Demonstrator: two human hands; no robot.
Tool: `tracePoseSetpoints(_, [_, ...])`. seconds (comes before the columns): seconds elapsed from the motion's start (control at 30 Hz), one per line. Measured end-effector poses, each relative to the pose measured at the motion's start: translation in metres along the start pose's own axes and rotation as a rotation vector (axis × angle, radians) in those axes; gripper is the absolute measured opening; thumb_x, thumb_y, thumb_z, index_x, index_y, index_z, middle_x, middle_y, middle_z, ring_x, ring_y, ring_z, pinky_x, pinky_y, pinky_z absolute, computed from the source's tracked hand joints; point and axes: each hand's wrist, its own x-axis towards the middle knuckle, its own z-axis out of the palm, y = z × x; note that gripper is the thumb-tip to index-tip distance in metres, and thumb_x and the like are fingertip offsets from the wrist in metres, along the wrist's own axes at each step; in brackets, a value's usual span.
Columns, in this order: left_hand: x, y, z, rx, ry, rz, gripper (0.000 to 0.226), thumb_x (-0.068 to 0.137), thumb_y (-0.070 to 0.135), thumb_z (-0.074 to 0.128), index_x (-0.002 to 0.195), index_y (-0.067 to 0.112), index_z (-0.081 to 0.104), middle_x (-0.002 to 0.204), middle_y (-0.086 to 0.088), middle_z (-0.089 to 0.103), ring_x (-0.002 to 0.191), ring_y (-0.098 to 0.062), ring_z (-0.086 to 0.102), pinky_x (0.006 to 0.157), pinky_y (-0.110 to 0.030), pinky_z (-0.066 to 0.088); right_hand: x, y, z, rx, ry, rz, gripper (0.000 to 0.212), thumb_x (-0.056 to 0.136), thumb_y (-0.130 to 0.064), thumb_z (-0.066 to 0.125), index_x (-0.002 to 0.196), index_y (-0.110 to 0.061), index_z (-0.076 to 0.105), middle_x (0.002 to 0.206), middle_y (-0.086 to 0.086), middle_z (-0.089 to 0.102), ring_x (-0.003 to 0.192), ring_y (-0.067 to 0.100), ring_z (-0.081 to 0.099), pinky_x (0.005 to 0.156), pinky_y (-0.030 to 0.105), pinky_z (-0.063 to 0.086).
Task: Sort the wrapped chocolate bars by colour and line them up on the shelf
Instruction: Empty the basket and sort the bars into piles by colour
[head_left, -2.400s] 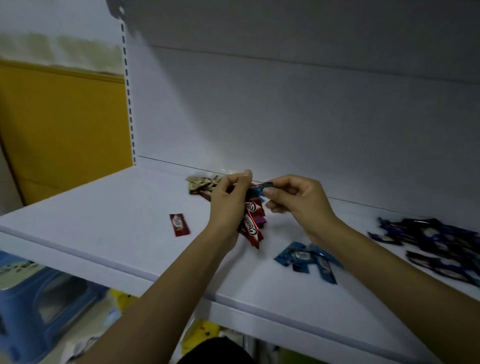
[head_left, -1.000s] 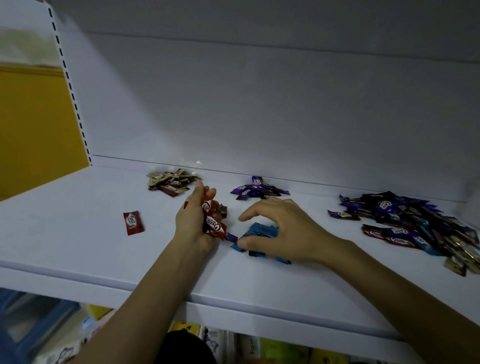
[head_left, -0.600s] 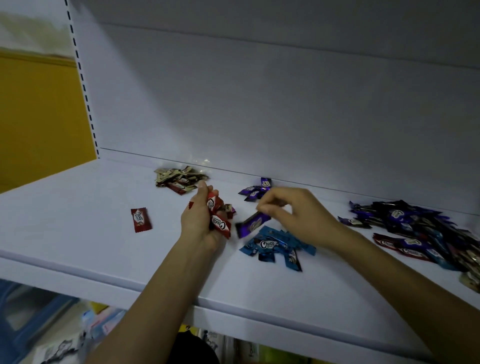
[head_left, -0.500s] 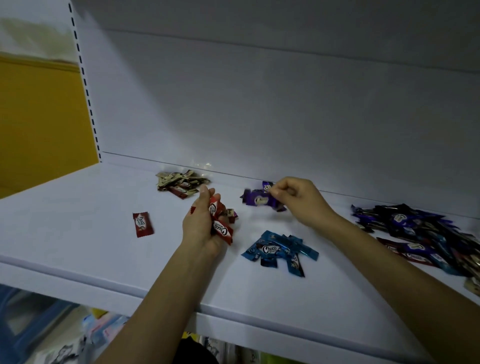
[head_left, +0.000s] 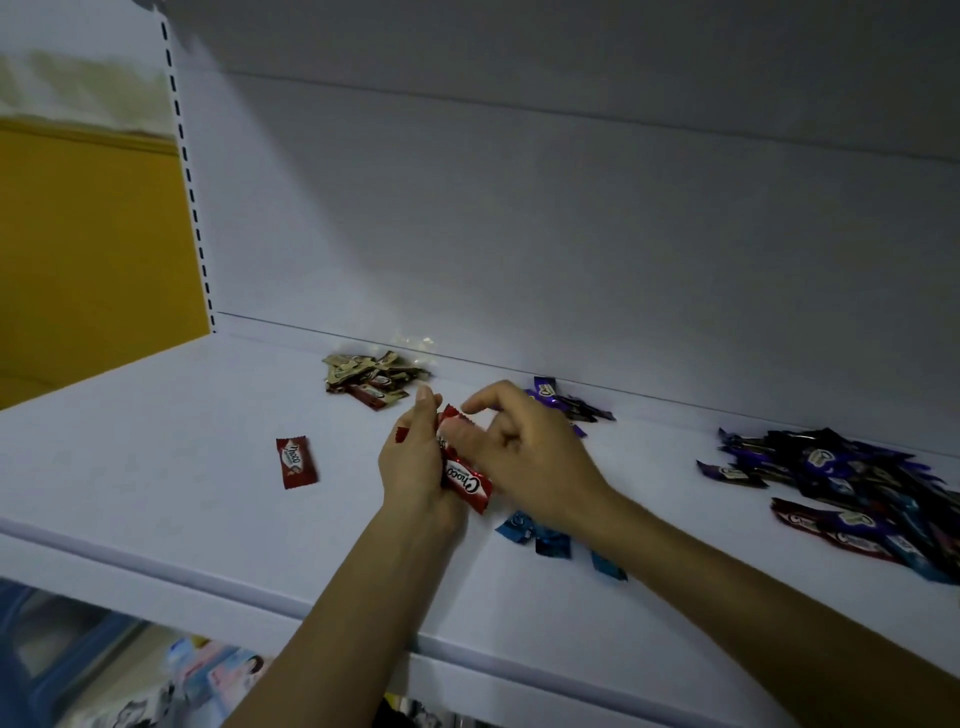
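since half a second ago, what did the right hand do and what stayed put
The right hand let go of the purple bar on the purple pile at the back and came back to the left hand, its fingers now reaching for the red bars held there. The left hand keeps its bundle. The lone red bar, brown pile, blue pile and mixed pile stayed put.

Red wrappers with white lettering (head_left: 465, 475) are gripped in the left hand (head_left: 415, 462). A single red bar (head_left: 295, 462) is noted to its left. Beige-brown wrappers (head_left: 371, 376) are seen beyond, purple wrappers (head_left: 569, 408) behind the right hand (head_left: 530, 457), blue wrappers (head_left: 545, 540) beneath it. The shelf (head_left: 156, 467) is white.
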Motion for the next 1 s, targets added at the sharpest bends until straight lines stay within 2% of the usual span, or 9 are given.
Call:
tracePoseSetpoints(0.1, [0.0,-0.002,0.004,-0.036,-0.036,-0.001,0.03,0.096,0.039,0.053,0.101,0.01,0.058,0.087,-0.012,0.058,0.076,-0.02,0.061,0.064,-0.028,0.052,0.0,-0.012,0.021,-0.312,0.071,-0.068,0.041,0.09,-0.063,0.038,0.116,-0.032,0.044,0.084,-0.008,0.066,0.078,0.013,0.063,0.067,0.03,0.049])
tracePoseSetpoints(0.2, [-0.001,0.008,0.011,-0.07,0.023,-0.012,0.034,0.095,0.037,0.056,0.106,0.006,0.061,0.104,-0.013,0.067,0.089,-0.024,0.065,0.072,-0.035,0.053,0.018,-0.011,0.025,-0.346,0.219,-0.12,0.026,0.098,-0.046,0.039,0.11,-0.026,0.051,0.083,-0.002,0.067,0.077,0.019,0.063,0.064,0.031,0.047])
tracePoseSetpoints(0.3, [-0.008,0.021,0.019,-0.038,-0.07,-0.046,0.029,0.094,0.036,0.057,0.1,0.009,0.064,0.101,-0.014,0.071,0.092,-0.025,0.068,0.079,-0.041,0.055,0.041,-0.005,0.02,-0.209,0.257,0.007,0.022,0.096,-0.042,0.047,0.101,-0.024,0.059,0.083,-0.003,0.067,0.075,0.016,0.063,0.057,0.028,0.044])
tracePoseSetpoints(0.4, [-0.01,0.029,0.021,0.095,-0.081,-0.03,0.016,0.092,0.016,0.062,0.106,0.009,0.063,0.099,-0.012,0.069,0.097,-0.023,0.065,0.083,-0.042,0.054,0.058,-0.001,0.025,-0.055,0.263,0.137,0.018,0.094,-0.039,0.052,0.09,-0.025,0.063,0.081,-0.005,0.067,0.074,0.016,0.063,0.061,0.03,0.05])
tracePoseSetpoints(0.5, [-0.008,0.042,0.013,0.184,-0.118,-0.011,0.041,0.091,-0.008,0.051,0.128,0.009,0.055,0.116,-0.018,0.063,0.103,-0.025,0.062,0.078,-0.033,0.054,0.073,-0.006,0.031,0.207,0.259,0.252,0.015,0.089,-0.032,0.062,0.078,-0.023,0.065,0.077,-0.001,0.068,0.075,0.019,0.064,0.068,0.034,0.052])
tracePoseSetpoints(0.57, [-0.005,0.053,0.002,0.226,-0.106,0.019,0.045,0.09,-0.015,0.046,0.129,0.006,0.053,0.123,-0.021,0.06,0.099,-0.026,0.06,0.074,-0.03,0.054,0.078,-0.012,0.037,0.346,0.245,0.302,0.014,0.087,-0.028,0.065,0.076,-0.02,0.066,0.076,-0.001,0.067,0.075,0.019,0.063,0.068,0.031,0.05])
tracePoseSetpoints(0.7, [0.0,0.078,-0.028,0.322,-0.051,0.124,0.039,0.088,-0.016,0.05,0.123,0.002,0.057,0.105,-0.019,0.065,0.084,-0.024,0.062,0.064,-0.026,0.057,0.082,-0.027,0.058,0.546,0.153,0.335,0.01,0.087,-0.023,0.067,0.079,-0.018,0.068,0.081,0.002,0.07,0.066,0.012,0.066,0.058,0.021,0.051])
tracePoseSetpoints(0.83, [0.002,0.101,-0.05,0.454,-0.004,0.223,0.027,0.089,-0.007,0.057,0.109,0.008,0.065,0.08,-0.01,0.07,0.063,-0.017,0.066,0.05,-0.023,0.054,0.087,-0.048,0.085,0.572,0.133,0.305,0.01,0.085,-0.021,0.067,0.077,-0.017,0.067,0.078,0.004,0.069,0.07,0.019,0.066,0.064,0.03,0.056])
tracePoseSetpoints(1.0, [0.007,0.136,-0.074,0.571,0.084,0.315,0.033,0.088,-0.004,0.061,0.117,0.011,0.061,0.095,-0.012,0.068,0.08,-0.021,0.067,0.064,-0.027,0.054,0.096,-0.06,0.099,0.679,0.27,0.35,0.018,0.09,-0.019,0.061,0.073,-0.016,0.061,0.059,-0.006,0.056,0.043,0.001,0.049,0.039,0.014,0.038])
